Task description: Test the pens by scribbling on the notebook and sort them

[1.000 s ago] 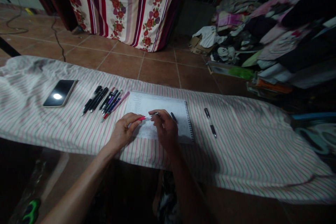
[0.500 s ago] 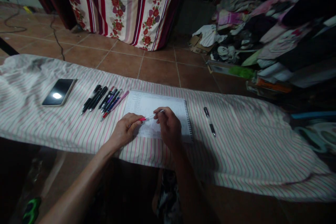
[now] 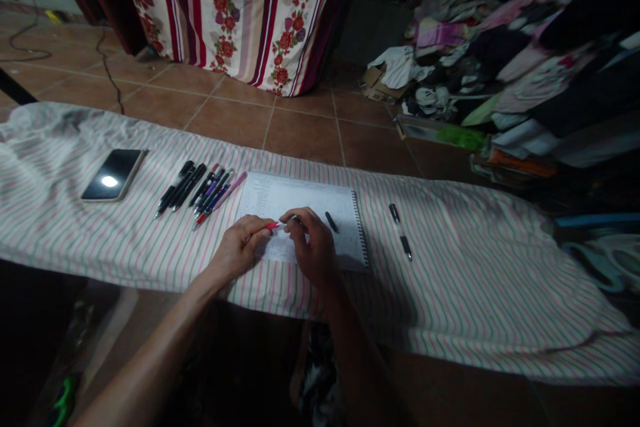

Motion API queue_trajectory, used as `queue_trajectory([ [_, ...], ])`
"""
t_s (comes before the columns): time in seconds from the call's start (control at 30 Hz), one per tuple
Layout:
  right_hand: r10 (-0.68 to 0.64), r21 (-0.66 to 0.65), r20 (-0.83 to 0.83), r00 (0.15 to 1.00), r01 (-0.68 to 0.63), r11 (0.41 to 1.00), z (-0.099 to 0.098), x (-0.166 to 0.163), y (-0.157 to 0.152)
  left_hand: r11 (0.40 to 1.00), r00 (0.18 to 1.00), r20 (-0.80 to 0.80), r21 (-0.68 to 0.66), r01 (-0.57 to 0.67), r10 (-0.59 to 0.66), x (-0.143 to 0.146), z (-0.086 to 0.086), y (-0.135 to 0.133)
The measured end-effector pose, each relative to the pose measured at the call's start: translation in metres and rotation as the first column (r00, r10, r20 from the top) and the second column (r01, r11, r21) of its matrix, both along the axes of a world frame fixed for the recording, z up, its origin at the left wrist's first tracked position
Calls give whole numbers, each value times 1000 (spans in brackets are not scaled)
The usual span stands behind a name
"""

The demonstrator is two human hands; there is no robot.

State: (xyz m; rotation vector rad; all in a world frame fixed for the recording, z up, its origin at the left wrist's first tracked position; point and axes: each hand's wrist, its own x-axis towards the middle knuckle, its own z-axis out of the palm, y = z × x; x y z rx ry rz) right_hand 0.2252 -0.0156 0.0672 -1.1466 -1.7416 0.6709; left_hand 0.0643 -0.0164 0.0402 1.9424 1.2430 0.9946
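Red pen (image 3: 273, 225), slim and glossy, was held level between both hands just past the near edge of the striped-cloth bench (image 3: 450, 280). The left hand (image 3: 239, 248) pinched its red end; the right hand (image 3: 313, 250) curled shut on the pale end. Under them lay a spiral notebook (image 3: 305, 200) with a stubby black cap (image 3: 331, 221). Toward the left edge lay a row of pens (image 3: 200, 190) and a shiny phone (image 3: 113, 175).

A home: floral curtain (image 3: 240, 13), clothes heap (image 3: 500, 53) (tiled floor (image 3: 300, 127))

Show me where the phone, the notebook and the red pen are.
phone (image 3: 113, 175), head view, middle of its screen
notebook (image 3: 300, 197), head view, bare upper page
red pen (image 3: 273, 225), head view, its red barrel
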Motion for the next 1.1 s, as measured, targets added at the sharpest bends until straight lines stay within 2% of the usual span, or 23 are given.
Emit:
queue_trajectory([
  [0.47, -28, -77, -82, 996, 22, 997, 0, -1, 0, 999, 998, 56, -33, 11, -9, 2, 4, 0],
  [1.1, -19, -39, -77, 997, 16, 999, 0, -1, 0, 999, 998, 57, -5, -33, 33, 1, 2, 1],
])
